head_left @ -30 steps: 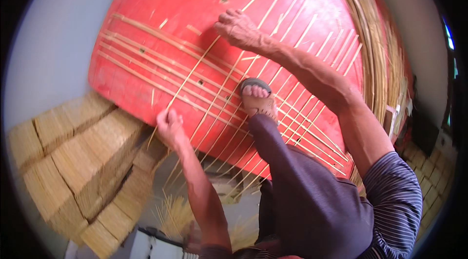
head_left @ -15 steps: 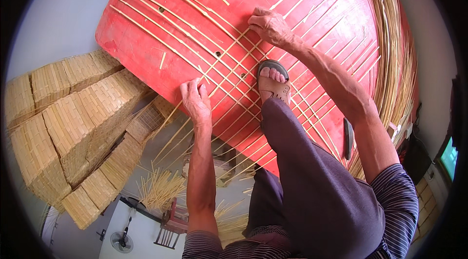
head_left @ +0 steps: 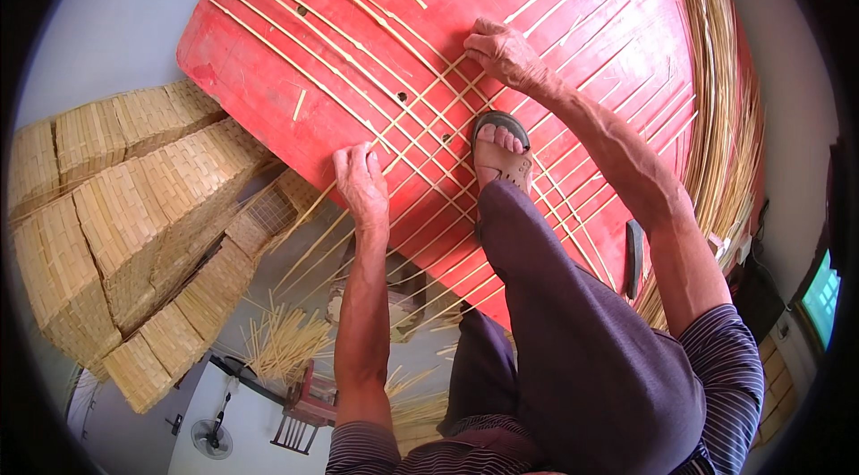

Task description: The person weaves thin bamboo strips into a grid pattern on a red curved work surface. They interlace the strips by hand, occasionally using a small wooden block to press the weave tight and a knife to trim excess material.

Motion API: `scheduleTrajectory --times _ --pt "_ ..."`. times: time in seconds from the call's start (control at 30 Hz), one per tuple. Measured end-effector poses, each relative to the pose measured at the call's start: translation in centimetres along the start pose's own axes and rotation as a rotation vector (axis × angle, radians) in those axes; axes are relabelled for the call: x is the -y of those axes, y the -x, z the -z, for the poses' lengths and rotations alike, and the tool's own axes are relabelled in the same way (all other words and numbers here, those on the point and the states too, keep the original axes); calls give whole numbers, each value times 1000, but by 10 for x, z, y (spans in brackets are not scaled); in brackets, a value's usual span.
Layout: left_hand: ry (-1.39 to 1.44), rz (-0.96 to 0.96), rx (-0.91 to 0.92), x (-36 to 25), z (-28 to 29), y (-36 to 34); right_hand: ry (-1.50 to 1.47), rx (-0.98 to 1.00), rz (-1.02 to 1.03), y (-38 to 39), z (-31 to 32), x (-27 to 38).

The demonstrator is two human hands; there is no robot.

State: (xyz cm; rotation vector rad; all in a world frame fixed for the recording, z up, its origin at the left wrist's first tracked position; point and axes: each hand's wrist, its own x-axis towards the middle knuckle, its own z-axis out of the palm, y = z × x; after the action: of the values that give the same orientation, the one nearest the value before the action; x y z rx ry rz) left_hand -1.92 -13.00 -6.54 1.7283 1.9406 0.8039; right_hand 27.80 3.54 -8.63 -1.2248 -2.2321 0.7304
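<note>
Pale, narrow bamboo strips [head_left: 291, 63] cross each other in an open lattice on a red board. My left hand [head_left: 362, 187] is at the board's near left edge, fingers closed on one strip of the lattice. Farther off and to the right, my right hand [head_left: 503, 53] pinches the same line of strip, its fingertips partly hidden behind the knuckles. Between the hands that strip lies across several others. My sandalled foot [head_left: 501, 142] presses on the woven part just below my right hand.
Woven bamboo baskets or boxes [head_left: 116, 216] stand left of the red board [head_left: 242, 90]. A long bundle of thin strips [head_left: 716, 117] lies along its right edge. Loose strip ends [head_left: 282, 345], a small wooden chair [head_left: 309, 408] and a fan [head_left: 212, 437] are below. A dark flat tool [head_left: 634, 258] rests beside my knee.
The view has shifted and tilted slightly. Both hands keep their hold on the strip at nearly the same places, and the foot stays on the lattice.
</note>
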Motion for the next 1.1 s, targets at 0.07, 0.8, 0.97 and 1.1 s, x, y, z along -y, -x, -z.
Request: scheduleTrajectory --times 0.07,0.8,0.97,1.1 --pt "-18 -7 3 2 0 2 -20 6 13 0 -2 1" --pt "1175 868 237 -93 -50 -191 -459 -13 -1052 8 -25 72" --pt "1168 926 252 -97 -59 -202 -548 -114 -1054 12 -25 79" --pt "1175 914 255 -97 -67 -200 -563 -117 -1052 12 -26 75"
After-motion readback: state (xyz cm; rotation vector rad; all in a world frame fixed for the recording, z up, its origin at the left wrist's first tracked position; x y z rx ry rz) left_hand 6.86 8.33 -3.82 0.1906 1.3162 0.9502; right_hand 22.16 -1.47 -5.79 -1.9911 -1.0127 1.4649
